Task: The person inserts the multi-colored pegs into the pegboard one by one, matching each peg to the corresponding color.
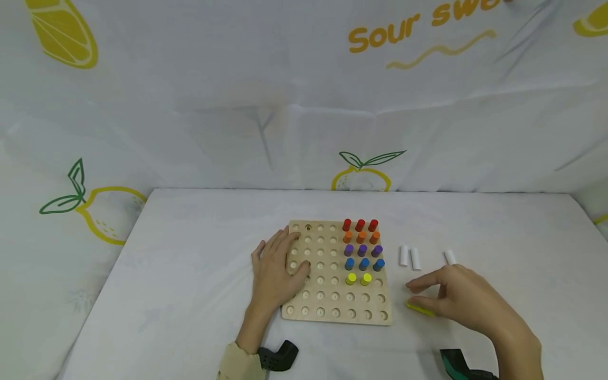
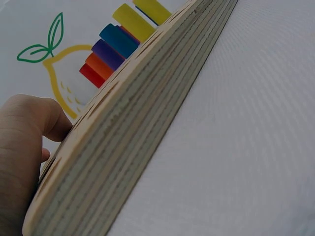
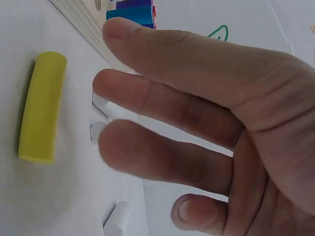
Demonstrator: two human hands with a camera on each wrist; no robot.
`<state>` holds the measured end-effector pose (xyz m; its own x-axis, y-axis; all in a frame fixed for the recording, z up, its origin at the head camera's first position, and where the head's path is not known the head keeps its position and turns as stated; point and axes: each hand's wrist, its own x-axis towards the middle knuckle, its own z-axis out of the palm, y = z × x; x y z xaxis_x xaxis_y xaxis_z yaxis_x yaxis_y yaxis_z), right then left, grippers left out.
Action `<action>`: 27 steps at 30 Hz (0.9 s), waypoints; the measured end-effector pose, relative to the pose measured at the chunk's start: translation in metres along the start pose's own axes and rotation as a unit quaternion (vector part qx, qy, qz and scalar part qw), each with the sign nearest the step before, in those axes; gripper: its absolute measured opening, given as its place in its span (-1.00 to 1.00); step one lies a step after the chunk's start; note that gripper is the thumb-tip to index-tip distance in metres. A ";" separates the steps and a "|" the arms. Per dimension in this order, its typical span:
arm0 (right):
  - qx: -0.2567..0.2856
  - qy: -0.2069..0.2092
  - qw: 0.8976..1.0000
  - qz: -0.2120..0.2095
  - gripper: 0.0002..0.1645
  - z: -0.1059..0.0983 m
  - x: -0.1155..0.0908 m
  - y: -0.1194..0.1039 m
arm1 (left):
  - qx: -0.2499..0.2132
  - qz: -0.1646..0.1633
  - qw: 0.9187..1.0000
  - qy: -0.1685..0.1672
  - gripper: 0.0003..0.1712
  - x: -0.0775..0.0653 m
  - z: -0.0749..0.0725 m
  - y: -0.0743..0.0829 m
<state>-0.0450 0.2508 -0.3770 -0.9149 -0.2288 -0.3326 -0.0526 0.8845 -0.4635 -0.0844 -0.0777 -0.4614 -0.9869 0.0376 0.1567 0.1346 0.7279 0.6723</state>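
Observation:
A square wooden pegboard (image 1: 328, 295) lies on the table, with round holes across its top. Upright in its right-hand columns stand rows of three red pegs (image 1: 360, 225), three orange pegs (image 1: 361, 237), three purple pegs (image 1: 362, 250), three blue pegs (image 1: 363, 264) and two yellow pegs (image 1: 351, 278). My left hand (image 1: 275, 272) rests on the board's left side, fingers and thumb spread. To the right of the board, my right hand (image 1: 467, 301) hovers near a loose yellow peg (image 3: 42, 108) lying on its side. The right wrist view shows its fingers apart and nothing between them.
Three white pegs (image 1: 415, 259) lie on the white tablecloth (image 1: 190, 264) right of the board, one of them just beyond my right hand. Dark wrist devices (image 1: 278, 356) sit by both wrists. Behind the table hangs a lemon-print cloth (image 1: 237, 132).

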 end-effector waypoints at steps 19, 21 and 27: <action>-0.009 -0.071 0.994 0.082 -0.63 0.000 0.008 0.000 | 0.004 -0.003 1.000 0.001 -0.28 0.000 0.000 0.001; -0.012 -0.071 0.994 0.088 -0.63 0.001 0.009 -0.001 | 0.004 -0.004 1.000 0.001 -0.29 0.000 0.000 0.001; -0.025 -0.064 0.994 0.083 -0.69 0.004 0.010 -0.002 | 0.003 -0.003 1.000 0.001 -0.29 0.000 0.000 0.001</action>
<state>-0.0523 0.2454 -0.3828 -0.8546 -0.1255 -0.5039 0.0717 0.9326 -0.3538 -0.0844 -0.0773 -0.4605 -0.9876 0.0307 0.1541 0.1272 0.7318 0.6695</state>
